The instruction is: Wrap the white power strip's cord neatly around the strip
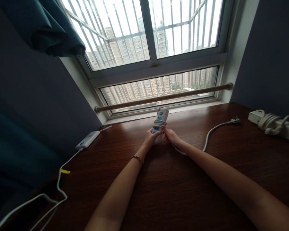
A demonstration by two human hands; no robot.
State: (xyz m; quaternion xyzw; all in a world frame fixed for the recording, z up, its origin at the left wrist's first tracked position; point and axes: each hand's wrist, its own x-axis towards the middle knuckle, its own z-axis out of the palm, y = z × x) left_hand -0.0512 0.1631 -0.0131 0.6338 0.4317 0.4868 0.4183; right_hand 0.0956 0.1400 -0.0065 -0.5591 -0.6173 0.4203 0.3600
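A white power strip (163,113) with blue sockets is held up over the brown table, tilted, its far end toward the window. Several turns of its white cord (160,124) are wound around its middle. My left hand (150,138) grips the near end of the strip, thumb across its face. Just right of the strip, my right hand (171,136) is closed on the cord beside the wound turns. From there the loose cord runs under my right forearm and across the table to a plug (235,120) lying on the right.
A second white power strip (254,116), wrapped in its cord, lies at the table's right edge. On the left another white power strip (88,140) has its cable trailing toward me. Behind the wooden table (183,186) a rail (163,97) crosses the window; a blue curtain (55,29) hangs upper left.
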